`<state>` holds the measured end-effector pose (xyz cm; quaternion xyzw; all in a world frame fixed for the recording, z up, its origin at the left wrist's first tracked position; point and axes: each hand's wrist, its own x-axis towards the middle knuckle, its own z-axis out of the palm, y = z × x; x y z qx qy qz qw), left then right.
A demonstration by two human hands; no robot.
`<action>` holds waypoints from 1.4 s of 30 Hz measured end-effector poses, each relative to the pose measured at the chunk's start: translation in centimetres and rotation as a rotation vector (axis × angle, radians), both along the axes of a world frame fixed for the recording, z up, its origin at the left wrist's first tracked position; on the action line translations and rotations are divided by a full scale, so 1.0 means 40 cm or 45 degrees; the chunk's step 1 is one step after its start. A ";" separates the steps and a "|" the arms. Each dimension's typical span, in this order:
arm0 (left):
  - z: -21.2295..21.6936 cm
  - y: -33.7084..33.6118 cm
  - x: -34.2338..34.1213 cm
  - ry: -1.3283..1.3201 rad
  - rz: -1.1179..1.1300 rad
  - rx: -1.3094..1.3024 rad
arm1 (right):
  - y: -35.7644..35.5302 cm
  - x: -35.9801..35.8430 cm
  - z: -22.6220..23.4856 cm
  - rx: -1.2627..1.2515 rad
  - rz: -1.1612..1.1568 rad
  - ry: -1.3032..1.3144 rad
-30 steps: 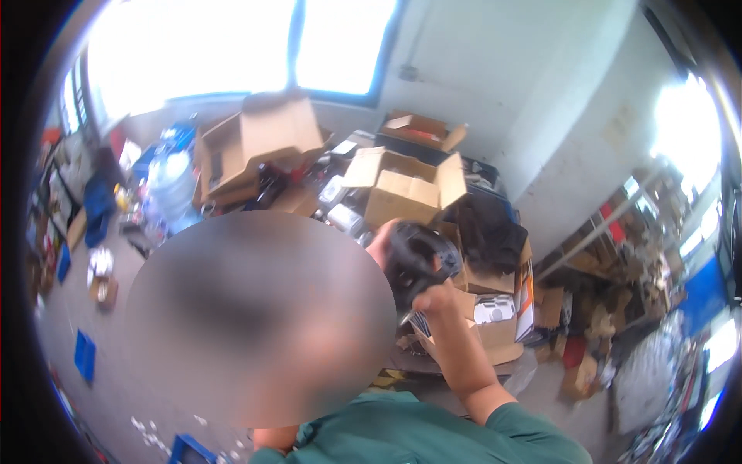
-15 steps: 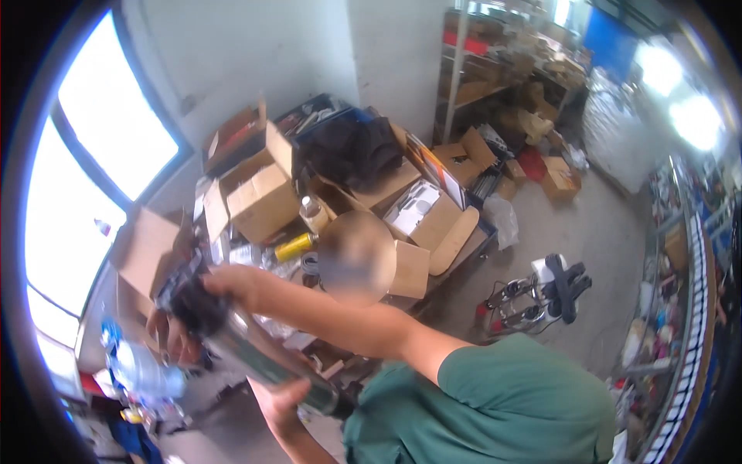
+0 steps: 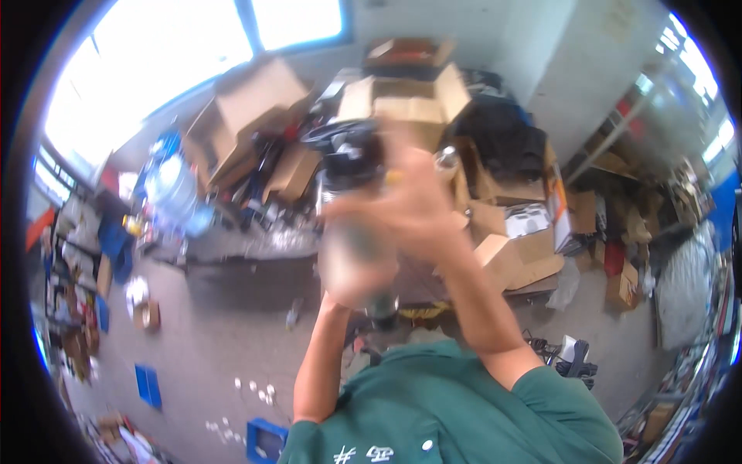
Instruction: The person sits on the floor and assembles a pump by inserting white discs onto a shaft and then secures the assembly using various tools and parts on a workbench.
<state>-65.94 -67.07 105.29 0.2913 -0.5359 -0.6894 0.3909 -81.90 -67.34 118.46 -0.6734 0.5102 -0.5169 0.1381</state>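
Held up in front of my chest is a long cylinder with a bulky black top (image 3: 352,158) and a dark lower end; motion blur hides its exact kind. My right hand (image 3: 413,205) closes around it just under the black top, coming in from the right. Lower down, my left hand (image 3: 355,286) grips the body, its fingers partly smeared. Behind the cylinder is a cluttered table (image 3: 239,246) with an open cardboard box (image 3: 402,108) and other cartons.
A large blue water bottle (image 3: 174,189) stands left of the cartons. A black cloth or bag (image 3: 502,139) lies on the boxes at right. Blue bins (image 3: 267,441) and small white pieces (image 3: 263,392) are on the floor. A metal-framed item (image 3: 572,356) stands at lower right.
My view has swung left, bringing the window and table ahead. The cylinder has gone from slanting to nearly upright in front of me, both hands still on it.
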 end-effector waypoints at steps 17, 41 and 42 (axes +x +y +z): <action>-0.365 -0.193 -0.032 -0.243 0.435 -0.040 | 0.165 -0.345 -1.246 1.338 -0.618 0.479; -0.086 0.019 0.032 -0.329 1.261 -1.061 | 0.611 -0.645 -0.566 0.464 -0.259 0.527; -0.087 0.021 0.012 -0.179 1.229 -0.767 | 0.544 -0.737 -0.528 0.477 -0.256 0.781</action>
